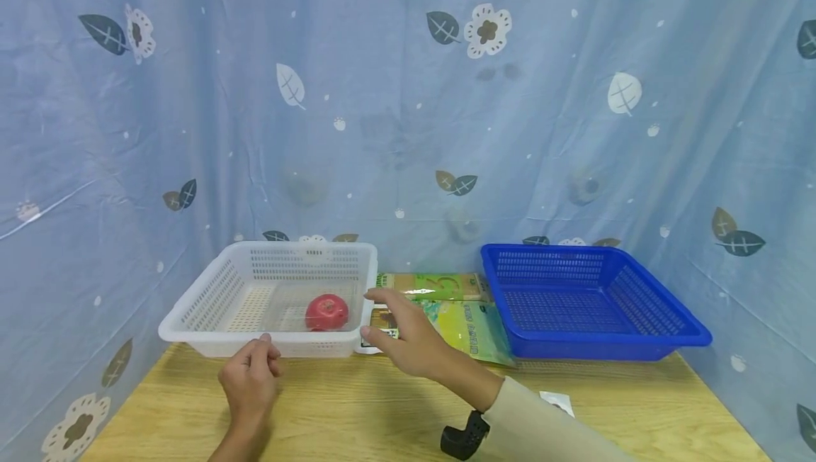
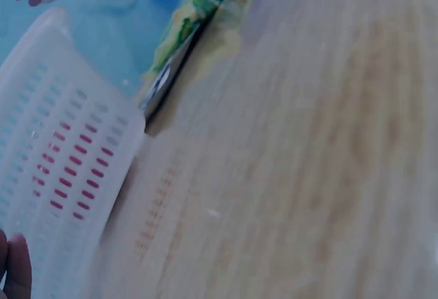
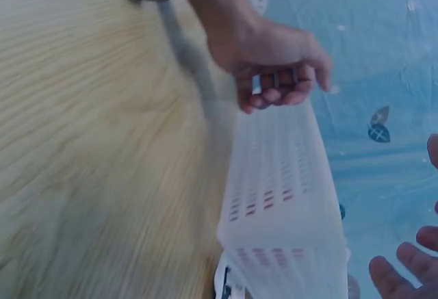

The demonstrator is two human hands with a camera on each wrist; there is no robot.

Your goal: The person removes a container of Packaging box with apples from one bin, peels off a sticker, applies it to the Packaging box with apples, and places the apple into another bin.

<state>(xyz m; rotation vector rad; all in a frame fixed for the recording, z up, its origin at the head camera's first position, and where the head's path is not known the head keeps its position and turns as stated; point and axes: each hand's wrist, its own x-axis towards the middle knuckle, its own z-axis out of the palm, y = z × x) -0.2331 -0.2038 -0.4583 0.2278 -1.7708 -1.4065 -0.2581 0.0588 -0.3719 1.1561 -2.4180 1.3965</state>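
My left hand [image 1: 250,380] is at the front rim of the white plastic basket [image 1: 213,338], its fingers loosely curled. In the right wrist view that hand [image 3: 270,59] overlaps the far end of the basket wall, thumb beside the rim, with nothing visible in its fingers. My right hand [image 1: 408,331] hovers at the basket's right front corner, thumb and fingers spread apart and holding nothing. Inside the basket lie a clear plastic box [image 1: 287,302] and a red round fruit-like thing [image 1: 327,312], which also shows red through the wall slots in both wrist views.
A blue plastic basket [image 1: 519,341] stands at the right. Between the baskets lie a green-and-tan package [image 1: 446,285] and a yellow-green bag [image 1: 474,327]. A small white piece [image 1: 557,402] lies by my right sleeve [image 1: 542,419]. A blue curtain [image 1: 395,129] hangs behind the wooden table [image 1: 344,405].
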